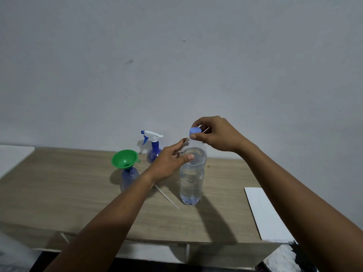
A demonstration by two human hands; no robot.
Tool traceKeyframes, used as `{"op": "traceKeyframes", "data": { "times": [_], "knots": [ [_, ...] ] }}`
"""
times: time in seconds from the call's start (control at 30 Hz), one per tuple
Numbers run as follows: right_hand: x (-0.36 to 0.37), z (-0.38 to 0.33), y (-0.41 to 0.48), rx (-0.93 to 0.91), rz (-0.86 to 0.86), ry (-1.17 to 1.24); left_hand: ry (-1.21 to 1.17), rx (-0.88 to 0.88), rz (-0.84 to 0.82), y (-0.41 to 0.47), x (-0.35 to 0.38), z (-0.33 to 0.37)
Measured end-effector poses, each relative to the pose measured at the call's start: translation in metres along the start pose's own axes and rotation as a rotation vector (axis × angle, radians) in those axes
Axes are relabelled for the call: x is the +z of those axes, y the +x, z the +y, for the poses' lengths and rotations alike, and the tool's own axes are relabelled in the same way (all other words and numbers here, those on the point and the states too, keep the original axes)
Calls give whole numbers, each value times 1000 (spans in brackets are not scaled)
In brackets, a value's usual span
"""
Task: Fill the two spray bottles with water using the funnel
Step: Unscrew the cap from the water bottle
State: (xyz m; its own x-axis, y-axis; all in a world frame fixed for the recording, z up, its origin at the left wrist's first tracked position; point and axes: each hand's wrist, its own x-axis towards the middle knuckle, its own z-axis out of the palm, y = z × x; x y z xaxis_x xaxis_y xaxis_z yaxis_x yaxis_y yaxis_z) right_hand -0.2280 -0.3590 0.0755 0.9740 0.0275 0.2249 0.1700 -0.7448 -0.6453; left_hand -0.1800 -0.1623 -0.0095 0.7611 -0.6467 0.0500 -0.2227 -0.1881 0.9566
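Observation:
A clear water bottle [191, 181] stands upright on the wooden table [68, 193], partly filled. My left hand [170, 161] grips its shoulder. My right hand [214, 134] pinches the blue cap [195, 130] on the bottle's top. A green funnel [124, 158] sits in the neck of a blue spray bottle [128, 178] whose head is off. Behind stands a second blue spray bottle [154, 153] with its white and blue trigger head [150, 135] on. A thin white dip tube [167, 198] lies on the table, partly hidden by my left forearm.
A white sheet [265, 214] lies at the table's right front corner. Another white surface [11, 158] adjoins the table at far left. A plain wall rises right behind the table. The table's front edge runs below my forearms.

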Motion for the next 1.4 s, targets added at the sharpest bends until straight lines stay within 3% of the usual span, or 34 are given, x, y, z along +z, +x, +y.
{"op": "traceKeyframes", "data": {
  "times": [0.33,0.5,0.7,0.9,1.03,1.23,1.4],
  "knots": [
    [14,17,-18,85,198,364,-19,24,16,3,1,1],
    [45,44,-48,330,478,731,61,58,97,3,8,-1],
    [129,111,-98,595,374,373,-37,80,182,1,21,-10],
    [169,135,-137,690,89,32,-51,85,164,2,22,-15],
    [184,146,-149,664,31,-68,-74,83,159,2,24,-17],
    [190,151,-153,631,13,-78,-82,69,152,2,24,-18],
    [164,118,-122,503,266,200,-108,36,125,1,24,-16]
  ]
}}
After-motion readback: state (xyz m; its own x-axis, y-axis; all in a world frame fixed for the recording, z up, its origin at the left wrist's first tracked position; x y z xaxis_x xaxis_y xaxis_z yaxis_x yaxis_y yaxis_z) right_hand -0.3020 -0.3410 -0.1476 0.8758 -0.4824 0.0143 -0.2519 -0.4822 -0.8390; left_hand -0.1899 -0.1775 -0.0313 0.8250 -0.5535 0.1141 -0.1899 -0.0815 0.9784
